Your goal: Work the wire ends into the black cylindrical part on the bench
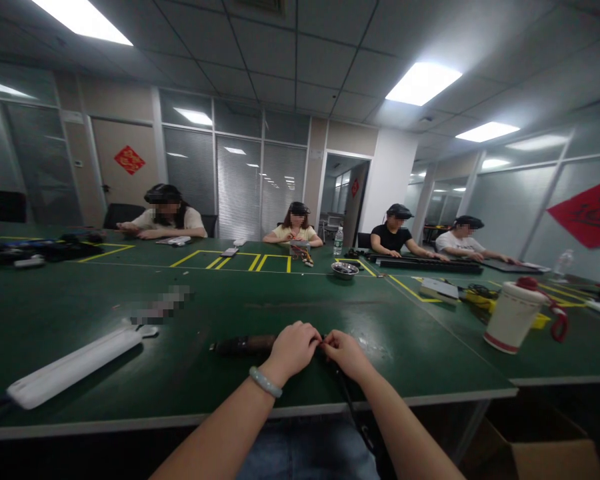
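Observation:
My left hand (293,348) and my right hand (347,352) meet over the green table (230,313), fingertips pinched together on something small that I cannot make out. A dark cable (353,410) runs from under my right hand down over the table's front edge. A dark brown cylindrical tool (243,344) lies on the table just left of my left hand. A pale bracelet (265,382) is on my left wrist.
A long white bar (75,367) lies at the front left. A white lidded cup with a red strap (515,315) stands at the right. A metal bowl (345,269) sits mid-table. Several people sit along the far side. A cardboard box (555,457) is below right.

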`<state>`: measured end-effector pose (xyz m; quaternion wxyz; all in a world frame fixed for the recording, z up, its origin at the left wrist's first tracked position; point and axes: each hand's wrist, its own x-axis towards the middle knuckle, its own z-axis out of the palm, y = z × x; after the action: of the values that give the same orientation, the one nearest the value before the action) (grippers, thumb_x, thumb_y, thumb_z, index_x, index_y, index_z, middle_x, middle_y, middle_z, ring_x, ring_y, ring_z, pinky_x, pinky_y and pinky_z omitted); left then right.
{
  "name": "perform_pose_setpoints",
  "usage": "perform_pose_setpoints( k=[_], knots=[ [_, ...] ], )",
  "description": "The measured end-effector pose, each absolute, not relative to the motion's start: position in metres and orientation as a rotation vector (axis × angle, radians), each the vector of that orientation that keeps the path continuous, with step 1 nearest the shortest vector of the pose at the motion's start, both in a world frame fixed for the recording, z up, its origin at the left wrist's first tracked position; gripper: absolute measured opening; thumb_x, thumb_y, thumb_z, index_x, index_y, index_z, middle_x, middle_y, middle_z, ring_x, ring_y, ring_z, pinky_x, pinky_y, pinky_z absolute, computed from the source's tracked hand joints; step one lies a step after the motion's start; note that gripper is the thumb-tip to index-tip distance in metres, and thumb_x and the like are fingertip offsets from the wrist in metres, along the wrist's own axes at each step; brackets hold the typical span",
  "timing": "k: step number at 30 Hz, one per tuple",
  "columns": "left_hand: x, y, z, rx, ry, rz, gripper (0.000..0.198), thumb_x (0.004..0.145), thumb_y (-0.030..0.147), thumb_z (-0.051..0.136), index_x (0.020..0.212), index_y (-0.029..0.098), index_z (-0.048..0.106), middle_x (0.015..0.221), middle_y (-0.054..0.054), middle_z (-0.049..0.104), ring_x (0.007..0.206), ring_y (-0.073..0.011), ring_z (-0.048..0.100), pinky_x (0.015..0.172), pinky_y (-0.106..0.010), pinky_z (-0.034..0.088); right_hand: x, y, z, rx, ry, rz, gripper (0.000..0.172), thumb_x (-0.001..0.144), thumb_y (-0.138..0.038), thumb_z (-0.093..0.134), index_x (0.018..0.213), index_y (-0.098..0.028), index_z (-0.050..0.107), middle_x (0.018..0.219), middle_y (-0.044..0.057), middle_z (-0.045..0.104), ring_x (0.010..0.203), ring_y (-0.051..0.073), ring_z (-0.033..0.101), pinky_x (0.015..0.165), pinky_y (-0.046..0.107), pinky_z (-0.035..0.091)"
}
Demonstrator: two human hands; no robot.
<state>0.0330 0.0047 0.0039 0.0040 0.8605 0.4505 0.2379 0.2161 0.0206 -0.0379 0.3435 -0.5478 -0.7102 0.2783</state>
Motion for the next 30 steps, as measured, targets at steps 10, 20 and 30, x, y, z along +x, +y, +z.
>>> perform_pose_setpoints(
  k=[10, 20, 30],
  knots=[
    [0.03, 0.0018, 0.0028, 2.735, 1.355, 0.798, 0.019, 0.087, 0.02, 0.05, 0.099, 0.022, 0.063, 0.099, -0.004, 0.065, 0.096, -0.0197, 0.056, 0.087, -0.033, 0.041, 0.2167, 0.022, -0.0405, -1.424, -1.872, 0.66, 0.009, 0.081, -0.028, 0.054, 0.079, -0.019, 0.057, 0.061, -0.003, 0.063, 0.056, 0.01, 0.057, 0.051, 0.019, 0.036],
    [0.0323, 0.0026, 0.002, 2.713, 1.409, 0.756, 0.017, 0.084, 0.018, 0.051, 0.095, 0.021, 0.063, 0.097, -0.006, 0.065, 0.095, -0.0203, 0.056, 0.088, -0.033, 0.041, 0.2156, 0.0186, -0.0346, -1.444, -1.869, 0.646, 0.008, 0.08, -0.026, 0.055, 0.079, -0.019, 0.058, 0.061, -0.002, 0.063, 0.057, 0.011, 0.058, 0.053, 0.019, 0.037],
    [0.031, 0.0043, 0.0025, 2.717, 1.406, 0.749, 0.013, 0.084, 0.018, 0.052, 0.091, 0.02, 0.062, 0.094, -0.005, 0.064, 0.094, -0.0201, 0.055, 0.085, -0.032, 0.041, 0.2162, 0.0226, -0.0377, -1.433, -1.859, 0.681, 0.012, 0.082, -0.03, 0.057, 0.078, -0.018, 0.059, 0.061, -0.002, 0.064, 0.056, 0.011, 0.058, 0.054, 0.02, 0.038]
  ],
)
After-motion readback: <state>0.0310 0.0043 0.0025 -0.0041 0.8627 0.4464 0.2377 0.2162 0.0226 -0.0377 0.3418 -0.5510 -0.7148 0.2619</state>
